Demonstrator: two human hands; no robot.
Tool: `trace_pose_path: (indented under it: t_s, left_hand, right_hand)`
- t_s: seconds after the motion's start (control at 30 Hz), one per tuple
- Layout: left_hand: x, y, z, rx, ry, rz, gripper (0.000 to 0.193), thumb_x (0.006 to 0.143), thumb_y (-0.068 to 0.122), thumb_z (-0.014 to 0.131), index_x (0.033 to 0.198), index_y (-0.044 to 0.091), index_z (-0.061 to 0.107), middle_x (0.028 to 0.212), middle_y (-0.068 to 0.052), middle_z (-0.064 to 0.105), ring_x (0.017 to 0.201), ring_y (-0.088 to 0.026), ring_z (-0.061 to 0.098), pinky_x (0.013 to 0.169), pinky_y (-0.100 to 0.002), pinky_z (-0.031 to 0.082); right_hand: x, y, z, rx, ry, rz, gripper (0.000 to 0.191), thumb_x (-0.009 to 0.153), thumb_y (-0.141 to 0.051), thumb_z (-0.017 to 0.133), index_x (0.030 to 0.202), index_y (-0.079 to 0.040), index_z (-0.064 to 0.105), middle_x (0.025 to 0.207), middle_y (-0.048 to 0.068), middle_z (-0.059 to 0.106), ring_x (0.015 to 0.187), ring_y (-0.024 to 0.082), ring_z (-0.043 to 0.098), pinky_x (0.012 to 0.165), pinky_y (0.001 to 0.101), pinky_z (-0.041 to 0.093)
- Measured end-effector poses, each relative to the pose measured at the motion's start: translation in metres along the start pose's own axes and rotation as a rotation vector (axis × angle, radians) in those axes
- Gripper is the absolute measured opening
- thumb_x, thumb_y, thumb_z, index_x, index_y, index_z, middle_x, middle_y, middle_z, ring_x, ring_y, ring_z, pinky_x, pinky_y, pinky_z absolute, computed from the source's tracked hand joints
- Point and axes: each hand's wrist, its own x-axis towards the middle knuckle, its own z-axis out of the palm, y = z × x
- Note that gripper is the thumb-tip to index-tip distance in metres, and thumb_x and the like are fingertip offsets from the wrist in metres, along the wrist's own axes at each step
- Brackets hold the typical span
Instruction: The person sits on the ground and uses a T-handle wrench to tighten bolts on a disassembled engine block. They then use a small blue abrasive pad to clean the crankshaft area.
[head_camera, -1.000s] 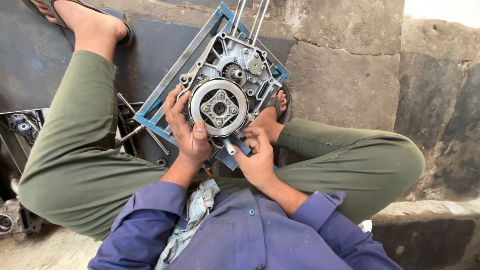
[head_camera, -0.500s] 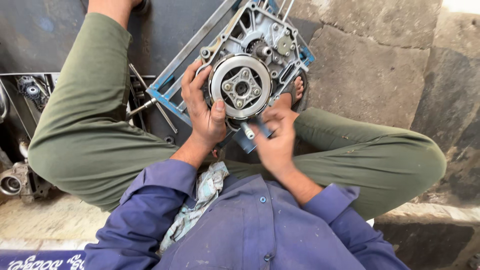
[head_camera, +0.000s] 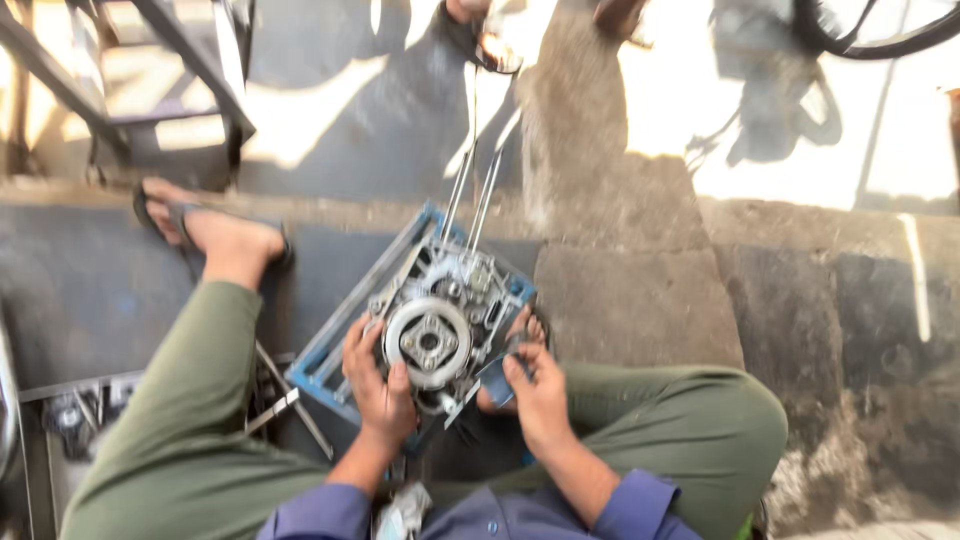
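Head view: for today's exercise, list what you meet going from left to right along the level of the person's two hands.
Green trouser leg → left hand → round metal clutch disc → right hand → bent knee in green trousers → stone floor slab.

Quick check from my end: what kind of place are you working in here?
Probably an open-air roadside repair spot. The person sits on stone paving with an opened engine between the legs, left hand on its round clutch; loose metal parts lie alongside.

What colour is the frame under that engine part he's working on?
Blue, with worn patches: the frame shows best in the head view, beside the left hand.
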Motion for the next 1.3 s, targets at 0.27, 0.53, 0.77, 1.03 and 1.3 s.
trace_pose_path:
  t_s: [0.27,0.53,0.77,1.03,1.3]
  left_hand:
    - [-0.008,0.019,-0.002,-0.031,0.037,-0.061,0.058,0.101,0.044,0.048,0.140,0.000,0.051,0.152,-0.026,0.045,0.142,-0.042,0.043,0.119,-0.052,0.029]
    - [-0.027,-0.035,0.000,-0.060,0.008,-0.026,0.060,0.104,0.046,0.048,0.142,0.000,0.051,0.154,-0.027,0.044,0.146,-0.042,0.041,0.126,-0.052,0.028]
    - [-0.051,-0.083,0.002,-0.099,-0.107,-0.047,0.076,0.102,0.060,0.055,0.153,0.005,0.040,0.161,-0.022,0.032,0.154,-0.039,0.032,0.129,-0.050,0.025]
    - [-0.057,-0.095,0.002,-0.048,-0.147,-0.075,0.080,0.101,0.062,0.057,0.157,0.008,0.037,0.165,-0.020,0.030,0.154,-0.035,0.028,0.130,-0.049,0.022]
    - [-0.057,-0.096,0.003,-0.053,-0.122,-0.071,0.076,0.100,0.056,0.060,0.155,0.007,0.040,0.164,-0.022,0.033,0.151,-0.037,0.031,0.129,-0.048,0.024]
  right_hand:
    - [-0.017,-0.007,-0.002,0.242,-0.137,0.123,0.025,0.101,-0.012,0.061,0.124,-0.003,0.057,0.097,0.008,0.068,0.078,0.016,0.069,0.066,0.0337,0.063]
    - [-0.040,0.019,0.001,0.142,-0.273,0.330,0.037,0.095,-0.006,0.066,0.131,0.000,0.058,0.096,0.010,0.071,0.074,0.019,0.072,0.067,0.0357,0.065]
    - [-0.031,0.049,0.009,0.028,-0.231,0.095,0.020,0.100,-0.006,0.068,0.112,-0.002,0.052,0.099,0.014,0.074,0.081,0.020,0.073,0.065,0.0322,0.061]
    - [-0.025,0.050,0.025,0.038,-0.201,0.111,0.030,0.090,0.005,0.074,0.114,-0.002,0.057,0.103,0.011,0.069,0.086,0.015,0.073,0.068,0.0322,0.066]
    - [-0.019,0.059,0.025,-0.105,-0.215,0.100,0.021,0.095,-0.002,0.071,0.110,0.001,0.057,0.091,0.012,0.071,0.069,0.015,0.071,0.056,0.0307,0.062]
